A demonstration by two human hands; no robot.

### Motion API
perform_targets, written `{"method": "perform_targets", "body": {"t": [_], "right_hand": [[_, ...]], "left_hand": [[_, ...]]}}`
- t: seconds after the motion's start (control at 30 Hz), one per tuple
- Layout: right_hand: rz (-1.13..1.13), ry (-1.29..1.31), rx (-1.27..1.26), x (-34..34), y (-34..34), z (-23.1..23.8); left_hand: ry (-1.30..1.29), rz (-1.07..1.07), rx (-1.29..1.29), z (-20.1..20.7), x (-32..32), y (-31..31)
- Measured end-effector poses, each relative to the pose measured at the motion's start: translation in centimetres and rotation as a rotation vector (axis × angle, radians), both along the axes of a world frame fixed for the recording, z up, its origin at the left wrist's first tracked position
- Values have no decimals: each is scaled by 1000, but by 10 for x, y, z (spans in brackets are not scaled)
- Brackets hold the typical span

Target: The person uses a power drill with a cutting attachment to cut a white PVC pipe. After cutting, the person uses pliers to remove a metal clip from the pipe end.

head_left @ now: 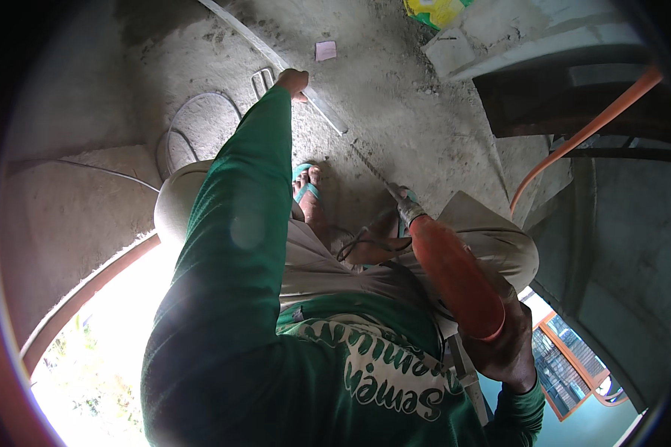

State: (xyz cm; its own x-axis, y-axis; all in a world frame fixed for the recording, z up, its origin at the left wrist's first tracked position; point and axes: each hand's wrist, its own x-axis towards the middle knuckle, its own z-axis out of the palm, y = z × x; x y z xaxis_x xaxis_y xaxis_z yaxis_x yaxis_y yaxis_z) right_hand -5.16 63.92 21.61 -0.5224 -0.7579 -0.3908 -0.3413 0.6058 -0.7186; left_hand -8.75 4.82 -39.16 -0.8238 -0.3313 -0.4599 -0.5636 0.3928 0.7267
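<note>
My left hand [294, 82] is stretched out ahead, fingers wrapped round a long, straight grey bar [324, 110]. The bar slants from the far left down to an end in front of my feet. On the right, my right hand [508, 349] is closed on the rear of an orange power drill [455, 272]. A long thin drill bit [370, 165] runs from its grey chuck [409, 211] toward the bar's near end. Bit tip and bar end appear close together; whether they touch I cannot tell. The drill's trigger is hidden.
My feet in turquoise flip-flops [306, 195] stand on the rough concrete floor [425, 141]. A looped cable [173, 123] and a bent metal rod [255, 83] lie left. Ahead is a pink piece [325, 51]; at right, an orange hose [585, 134]; a yellow-green bag [434, 10] lies far off.
</note>
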Motion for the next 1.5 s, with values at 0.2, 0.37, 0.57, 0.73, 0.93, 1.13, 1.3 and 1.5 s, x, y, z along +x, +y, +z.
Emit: {"method": "perform_targets", "body": {"t": [0.2,0.37,0.57,0.73,0.93,1.13,1.3,1.5], "right_hand": [[5,18,-9,-8,-14,-12],[87,51,41,-19,-34,-15],[208,104,76,-27,-48,-10],[206,89,42,-31,-55,-16],[310,82,32,-39,-61,-13],[388,250,16,-49,-70,-8],[336,217,-18,-55,-61,-18],[341,202,-50,-66,-16,-52]], "left_hand": [[-96,-253,-286,18,0,18],[-142,-700,-736,77,-5,43],[-176,-828,-885,101,-7,48],[-174,-744,-700,102,-5,43],[-172,-827,-856,104,-8,45],[-258,-782,-825,112,-15,51],[-384,-698,-775,119,-20,59],[-584,-608,-648,132,-30,61]]}}
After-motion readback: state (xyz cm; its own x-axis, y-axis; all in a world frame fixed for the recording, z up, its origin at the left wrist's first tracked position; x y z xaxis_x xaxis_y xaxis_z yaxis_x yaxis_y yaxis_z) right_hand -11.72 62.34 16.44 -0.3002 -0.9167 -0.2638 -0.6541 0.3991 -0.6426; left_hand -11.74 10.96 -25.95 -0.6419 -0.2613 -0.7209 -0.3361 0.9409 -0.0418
